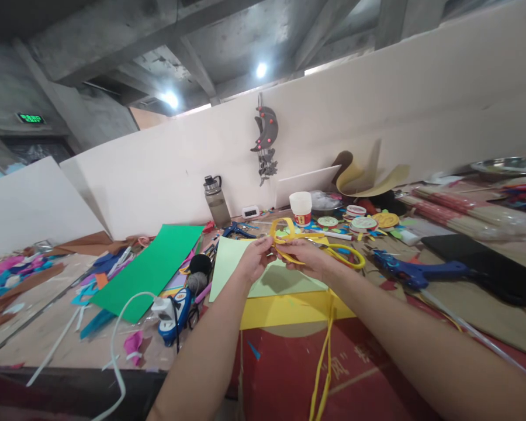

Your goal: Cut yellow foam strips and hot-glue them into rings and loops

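Note:
My left hand [255,260] and my right hand [304,258] meet above the pale green sheet [284,280], fingertips pinched. Between them is a thin yellow strip [283,223], bent into an upright loop; both hands grip its lower part. Whether it is paper or ribbon cannot be made out. Just beyond my right hand lie yellow-handled scissors [363,257], their blades partly hidden. Under the green sheet is a yellow sheet [267,314]. A yellow cord [321,377] hangs down the front below my right forearm.
A blue glue gun [425,273] lies at right, near a black flat object [482,269]. Leftward are a green sheet [151,272] and a blue-and-white power strip [175,316] with a white cable. At the back stand a bottle [217,204] and paper cups [301,207].

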Action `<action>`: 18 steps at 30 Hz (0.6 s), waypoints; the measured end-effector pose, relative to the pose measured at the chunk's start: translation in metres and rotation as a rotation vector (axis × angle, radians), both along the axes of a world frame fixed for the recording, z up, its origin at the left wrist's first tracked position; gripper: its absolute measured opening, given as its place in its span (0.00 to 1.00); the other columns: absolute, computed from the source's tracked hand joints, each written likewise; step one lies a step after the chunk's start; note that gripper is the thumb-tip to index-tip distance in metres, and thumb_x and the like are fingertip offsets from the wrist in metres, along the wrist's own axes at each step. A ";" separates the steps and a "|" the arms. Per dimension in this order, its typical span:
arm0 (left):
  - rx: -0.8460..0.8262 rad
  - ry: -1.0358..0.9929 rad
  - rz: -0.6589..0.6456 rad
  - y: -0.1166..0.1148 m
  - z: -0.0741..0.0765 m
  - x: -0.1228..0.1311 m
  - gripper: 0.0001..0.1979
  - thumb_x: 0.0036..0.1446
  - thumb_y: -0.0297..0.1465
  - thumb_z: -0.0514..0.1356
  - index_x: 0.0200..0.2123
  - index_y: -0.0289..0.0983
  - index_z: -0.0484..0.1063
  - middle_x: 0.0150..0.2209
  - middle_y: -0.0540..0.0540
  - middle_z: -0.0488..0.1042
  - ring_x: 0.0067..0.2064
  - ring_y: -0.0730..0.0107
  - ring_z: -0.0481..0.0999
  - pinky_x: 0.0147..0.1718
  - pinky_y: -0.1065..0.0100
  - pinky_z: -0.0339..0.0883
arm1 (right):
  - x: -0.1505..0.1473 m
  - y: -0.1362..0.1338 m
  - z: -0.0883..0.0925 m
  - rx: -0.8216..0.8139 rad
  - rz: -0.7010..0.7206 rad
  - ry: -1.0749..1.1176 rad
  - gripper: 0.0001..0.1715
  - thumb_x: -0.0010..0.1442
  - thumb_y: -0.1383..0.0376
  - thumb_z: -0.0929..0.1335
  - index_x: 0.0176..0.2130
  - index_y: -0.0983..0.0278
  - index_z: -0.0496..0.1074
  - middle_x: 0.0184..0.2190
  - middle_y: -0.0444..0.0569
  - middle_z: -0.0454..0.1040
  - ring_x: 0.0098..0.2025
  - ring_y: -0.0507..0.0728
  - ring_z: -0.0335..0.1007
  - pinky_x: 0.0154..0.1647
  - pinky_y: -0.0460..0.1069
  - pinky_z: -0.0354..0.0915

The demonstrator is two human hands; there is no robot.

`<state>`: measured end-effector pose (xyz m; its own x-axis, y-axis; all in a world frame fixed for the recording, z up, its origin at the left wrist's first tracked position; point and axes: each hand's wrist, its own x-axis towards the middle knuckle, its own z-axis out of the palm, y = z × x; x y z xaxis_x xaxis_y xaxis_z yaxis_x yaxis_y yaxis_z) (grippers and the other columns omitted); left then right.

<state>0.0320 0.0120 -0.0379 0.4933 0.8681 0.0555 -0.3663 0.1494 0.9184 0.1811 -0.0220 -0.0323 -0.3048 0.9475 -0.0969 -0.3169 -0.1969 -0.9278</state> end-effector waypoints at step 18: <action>0.444 0.577 0.633 0.008 0.000 -0.006 0.06 0.45 0.31 0.64 0.29 0.37 0.75 0.34 0.45 0.72 0.39 0.67 0.68 0.43 0.68 0.57 | 0.024 0.010 0.016 0.145 -0.539 0.194 0.14 0.46 0.60 0.72 0.29 0.62 0.65 0.22 0.40 0.68 0.16 0.44 0.51 0.11 0.40 0.41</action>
